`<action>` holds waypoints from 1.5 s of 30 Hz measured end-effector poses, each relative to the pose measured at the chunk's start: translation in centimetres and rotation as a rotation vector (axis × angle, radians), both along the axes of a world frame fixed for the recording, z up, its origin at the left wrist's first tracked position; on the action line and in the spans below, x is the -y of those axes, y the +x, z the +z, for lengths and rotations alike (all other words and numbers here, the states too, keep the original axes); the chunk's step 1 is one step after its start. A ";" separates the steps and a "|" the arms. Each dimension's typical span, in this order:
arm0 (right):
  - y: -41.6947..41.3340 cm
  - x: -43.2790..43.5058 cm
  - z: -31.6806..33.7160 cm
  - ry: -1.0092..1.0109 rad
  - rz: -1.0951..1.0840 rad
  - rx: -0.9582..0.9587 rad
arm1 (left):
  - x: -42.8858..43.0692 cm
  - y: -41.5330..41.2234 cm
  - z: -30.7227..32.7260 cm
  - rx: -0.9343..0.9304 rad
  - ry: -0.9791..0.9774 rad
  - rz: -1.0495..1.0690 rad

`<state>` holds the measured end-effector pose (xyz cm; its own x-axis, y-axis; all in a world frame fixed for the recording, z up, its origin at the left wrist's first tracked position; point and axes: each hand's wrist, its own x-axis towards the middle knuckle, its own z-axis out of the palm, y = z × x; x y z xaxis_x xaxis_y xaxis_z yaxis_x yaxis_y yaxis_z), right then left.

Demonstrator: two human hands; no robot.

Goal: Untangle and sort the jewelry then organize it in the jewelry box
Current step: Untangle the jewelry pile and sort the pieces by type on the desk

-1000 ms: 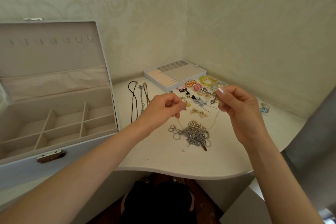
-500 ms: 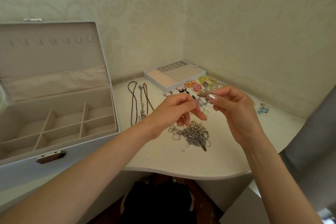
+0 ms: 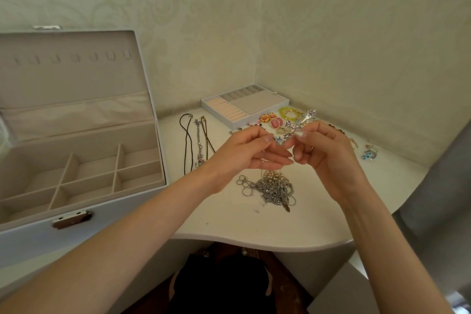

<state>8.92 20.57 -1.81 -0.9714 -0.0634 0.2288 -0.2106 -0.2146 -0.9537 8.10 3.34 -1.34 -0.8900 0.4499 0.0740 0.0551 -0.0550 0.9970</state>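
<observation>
Necklace [image 3: 290, 125] between left hand [image 3: 244, 155], right hand [image 3: 328, 158]

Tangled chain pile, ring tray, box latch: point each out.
Tangled chain pile [image 3: 275, 188], head view, middle of the heap.
Ring tray [image 3: 257, 103], head view, its flat grey pad.
Box latch [image 3: 71, 220], head view, metal plate centre.

The left hand [image 3: 244, 153] and right hand [image 3: 328, 158] pinch a silver flower-charm chain [image 3: 299, 122] between them. Below them lies a tangled heap of silver chains [image 3: 274, 187] — left of both, an open white jewelry box [image 3: 33, 239].
</observation>
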 end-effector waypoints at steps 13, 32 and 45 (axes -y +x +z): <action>0.1 0.4 -0.1 0.018 -0.123 0.002 | 0.6 0.1 0.3 -0.077 -0.010 -0.003; -0.3 0.5 -1.2 -0.030 -0.092 -0.004 | 0.5 -0.4 -0.7 -0.053 0.031 0.081; 0.0 1.5 -1.1 0.077 -0.139 -0.008 | 0.4 0.1 -0.1 -0.129 -0.046 0.029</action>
<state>8.92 19.08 -2.90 -0.9703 0.0540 0.2359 -0.2405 -0.1093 -0.9645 8.18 2.94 -1.47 -0.8870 0.4298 0.1686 0.1841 -0.0057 0.9829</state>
